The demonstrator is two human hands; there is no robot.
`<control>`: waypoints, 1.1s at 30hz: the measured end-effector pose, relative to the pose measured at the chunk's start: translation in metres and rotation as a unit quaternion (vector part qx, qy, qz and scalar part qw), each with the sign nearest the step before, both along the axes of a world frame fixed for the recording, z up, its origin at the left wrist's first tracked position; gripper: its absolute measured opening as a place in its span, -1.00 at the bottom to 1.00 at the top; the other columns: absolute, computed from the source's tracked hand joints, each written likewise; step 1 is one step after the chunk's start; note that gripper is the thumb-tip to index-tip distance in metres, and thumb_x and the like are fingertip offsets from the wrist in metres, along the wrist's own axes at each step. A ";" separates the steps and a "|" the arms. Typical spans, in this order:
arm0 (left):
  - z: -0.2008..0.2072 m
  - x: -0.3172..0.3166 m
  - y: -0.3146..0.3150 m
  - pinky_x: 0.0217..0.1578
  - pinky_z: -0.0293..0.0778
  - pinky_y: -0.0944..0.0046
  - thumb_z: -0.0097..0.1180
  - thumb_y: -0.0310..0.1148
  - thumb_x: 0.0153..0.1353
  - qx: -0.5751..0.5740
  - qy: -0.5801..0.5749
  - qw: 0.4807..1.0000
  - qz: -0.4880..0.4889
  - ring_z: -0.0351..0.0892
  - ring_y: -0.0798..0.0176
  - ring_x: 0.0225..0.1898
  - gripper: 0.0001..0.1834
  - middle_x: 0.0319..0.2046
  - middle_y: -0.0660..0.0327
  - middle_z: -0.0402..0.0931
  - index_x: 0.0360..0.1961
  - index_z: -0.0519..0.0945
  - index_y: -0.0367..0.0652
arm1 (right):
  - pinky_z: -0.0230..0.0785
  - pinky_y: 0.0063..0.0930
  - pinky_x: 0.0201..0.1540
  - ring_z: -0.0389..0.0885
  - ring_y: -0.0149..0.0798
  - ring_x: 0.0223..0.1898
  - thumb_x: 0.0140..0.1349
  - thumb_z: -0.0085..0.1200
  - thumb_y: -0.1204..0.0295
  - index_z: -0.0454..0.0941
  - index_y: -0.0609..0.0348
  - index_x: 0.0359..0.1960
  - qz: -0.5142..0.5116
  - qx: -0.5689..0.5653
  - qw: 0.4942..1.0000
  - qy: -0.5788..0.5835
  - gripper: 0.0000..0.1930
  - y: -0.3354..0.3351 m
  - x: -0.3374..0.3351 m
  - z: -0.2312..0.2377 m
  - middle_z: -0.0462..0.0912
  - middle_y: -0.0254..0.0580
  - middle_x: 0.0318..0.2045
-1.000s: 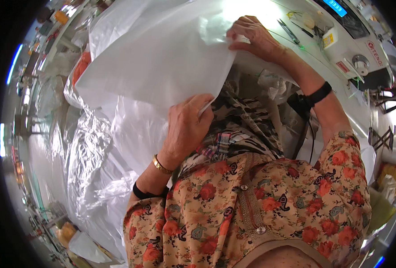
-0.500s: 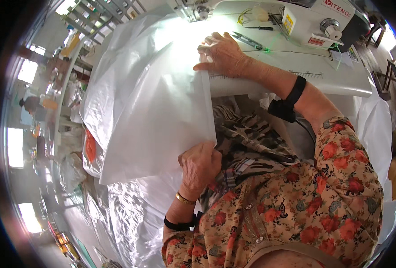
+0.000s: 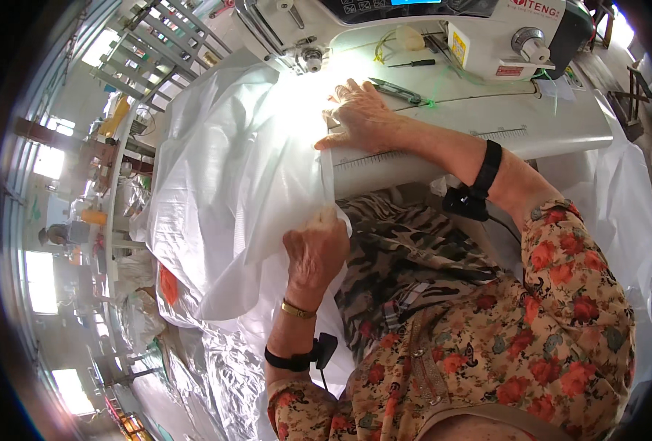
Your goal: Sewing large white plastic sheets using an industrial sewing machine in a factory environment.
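Note:
A large translucent white plastic sheet drapes over the left of the sewing table, its right edge folded into a narrow strip. My left hand is closed on that edge near my lap, the fingertips slightly blurred. Farther up, my right hand rests on the sheet's edge and the table, thumb and fingers spread. Just beyond it stands a white sewing machine, whose needle area is washed out by bright light. Dark-handled thread snips lie close beside my right fingers.
A small black screwdriver and green thread ends lie under the machine arm. A ruler scale runs along the table's front edge. Crumpled shiny plastic hangs at lower left. Metal slats stand at the far left.
The sewing machine shows more fully now, as the view has tilted upward. My left hand has shifted slightly left with the edge, and the sheet has gone from taut to rumpled.

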State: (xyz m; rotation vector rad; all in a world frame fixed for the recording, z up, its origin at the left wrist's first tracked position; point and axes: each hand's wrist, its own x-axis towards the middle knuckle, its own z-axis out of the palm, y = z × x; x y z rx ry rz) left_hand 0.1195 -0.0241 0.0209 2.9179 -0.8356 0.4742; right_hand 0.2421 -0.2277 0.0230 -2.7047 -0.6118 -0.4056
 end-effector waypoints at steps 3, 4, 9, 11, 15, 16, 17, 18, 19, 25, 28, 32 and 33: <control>0.010 0.015 -0.005 -0.50 0.40 0.00 0.04 -0.39 0.10 0.006 -0.004 1.000 0.004 0.56 0.00 -0.56 -0.92 -0.63 0.12 0.51 -0.49 0.52 -0.12 | 0.13 0.10 0.12 0.29 0.15 0.13 0.08 0.03 -0.24 0.61 0.19 -0.21 0.000 0.021 1.000 0.015 -0.34 0.004 0.000 0.002 0.43 0.16 0.05; 0.014 0.017 -0.004 -0.49 0.41 -0.01 0.03 -0.40 0.11 0.008 -0.005 1.000 0.012 0.56 -0.01 -0.56 -0.90 -0.63 0.11 0.51 -0.51 0.50 -0.13 | 0.12 0.11 0.13 0.28 0.16 0.14 0.08 0.03 -0.25 0.61 0.19 -0.20 0.014 0.026 0.999 0.014 -0.34 0.010 0.001 0.002 0.43 0.17 0.07; 0.019 0.046 -0.023 -0.39 0.43 -0.05 0.00 -0.39 0.14 0.004 0.027 1.000 -0.009 0.57 -0.08 -0.49 -0.87 -0.59 0.03 0.51 -0.49 0.50 -0.20 | 0.09 0.13 0.17 0.27 0.18 0.17 0.10 0.03 -0.23 0.61 0.18 -0.16 -0.001 0.025 0.999 0.047 -0.34 0.000 -0.002 0.003 0.43 0.18 0.08; 0.017 0.056 -0.021 -0.35 0.43 -0.05 0.00 -0.38 0.15 -0.009 0.018 1.000 -0.022 0.57 -0.11 -0.46 -0.85 -0.57 -0.01 0.51 -0.48 0.50 -0.22 | 0.11 0.14 0.14 0.30 0.16 0.16 0.18 -0.02 -0.16 0.60 0.19 -0.15 0.014 0.035 0.999 0.008 -0.40 0.004 0.001 -0.002 0.45 0.14 0.05; 0.019 0.082 -0.039 -0.30 0.42 -0.08 0.02 -0.37 0.15 -0.006 -0.028 0.998 -0.057 0.55 -0.15 -0.39 -0.81 -0.52 -0.09 0.52 -0.48 0.53 -0.29 | 0.16 0.10 0.06 0.34 0.12 0.11 0.28 -0.09 -0.03 0.60 0.17 -0.16 -0.026 0.046 0.994 -0.096 -0.51 0.001 0.009 -0.027 0.47 0.11 0.00; 0.024 0.087 -0.041 -0.30 0.42 -0.08 0.03 -0.38 0.15 0.003 0.026 1.000 0.007 0.55 -0.15 -0.39 -0.81 -0.51 -0.10 0.53 -0.49 0.54 -0.30 | 0.16 0.07 0.03 0.35 0.10 0.09 0.31 -0.11 0.04 0.60 0.17 -0.16 -0.014 0.019 0.998 -0.060 -0.56 0.004 0.007 -0.015 0.48 0.09 -0.01; 0.023 0.094 -0.038 -0.30 0.43 -0.08 0.06 -0.38 0.13 -0.011 -0.022 1.000 -0.010 0.55 -0.15 -0.39 -0.81 -0.51 -0.08 0.54 -0.53 0.57 -0.28 | 0.17 0.03 0.01 0.36 0.08 0.07 0.33 -0.14 0.10 0.61 0.17 -0.17 -0.003 -0.009 1.000 -0.025 -0.60 0.008 0.006 -0.008 0.49 0.08 -0.03; 0.024 0.101 -0.042 -0.30 0.43 -0.08 0.06 -0.38 0.13 -0.009 -0.020 1.000 -0.013 0.55 -0.15 -0.39 -0.81 -0.51 -0.08 0.54 -0.53 0.57 -0.28 | 0.17 0.03 0.01 0.36 0.08 0.07 0.33 -0.14 0.10 0.61 0.17 -0.17 -0.006 -0.007 1.000 -0.023 -0.60 0.006 0.008 -0.013 0.49 0.08 -0.03; 0.025 0.107 -0.047 -0.30 0.44 -0.07 0.08 -0.38 0.12 0.001 -0.034 0.999 -0.011 0.56 -0.15 -0.39 -0.82 -0.52 -0.06 0.54 -0.54 0.58 -0.26 | 0.17 -0.01 0.01 0.36 0.07 0.08 0.33 -0.15 0.15 0.61 0.16 -0.18 -0.014 -0.016 0.999 -0.042 -0.63 0.005 0.012 -0.019 0.49 0.07 -0.03; 0.034 0.115 -0.053 -0.30 0.46 -0.09 0.01 -0.40 0.08 -0.020 -0.005 0.999 0.045 0.57 -0.18 -0.37 -0.83 -0.51 -0.09 0.55 -0.53 0.56 -0.28 | 0.17 -0.09 -0.01 0.37 0.01 0.04 0.27 -0.12 0.27 0.60 0.16 -0.29 -0.011 0.012 0.998 -0.068 -0.72 0.003 0.022 -0.022 0.51 0.02 -0.14; 0.031 0.090 -0.055 -0.29 0.46 -0.08 -0.01 -0.40 0.11 -0.017 0.015 0.997 0.078 0.58 -0.16 -0.34 -0.83 -0.46 -0.09 0.57 -0.45 0.57 -0.27 | 0.22 -0.05 -0.08 0.44 -0.01 -0.02 0.05 -0.02 0.36 0.61 0.11 -0.33 0.006 0.019 0.998 -0.059 -0.79 -0.006 0.025 -0.019 0.55 -0.02 -0.19; 0.028 0.062 -0.055 -0.22 0.44 -0.07 -0.06 -0.36 0.20 -0.023 0.051 0.989 0.139 0.58 -0.14 -0.28 -0.73 -0.35 -0.08 0.59 -0.22 0.62 -0.25 | 0.26 -0.05 -0.14 0.51 -0.04 -0.09 0.01 0.01 0.39 0.61 0.06 -0.44 0.002 0.058 0.998 -0.028 -0.86 -0.002 0.028 -0.017 0.59 -0.08 -0.31; 0.026 0.063 -0.052 -0.22 0.44 -0.07 -0.06 -0.36 0.20 -0.022 0.052 0.989 0.139 0.58 -0.14 -0.28 -0.73 -0.35 -0.08 0.59 -0.22 0.62 -0.25 | 0.28 -0.06 -0.15 0.53 -0.04 -0.08 0.00 0.02 0.41 0.62 0.04 -0.45 0.003 0.058 0.998 -0.025 -0.87 -0.001 0.029 -0.014 0.60 -0.09 -0.33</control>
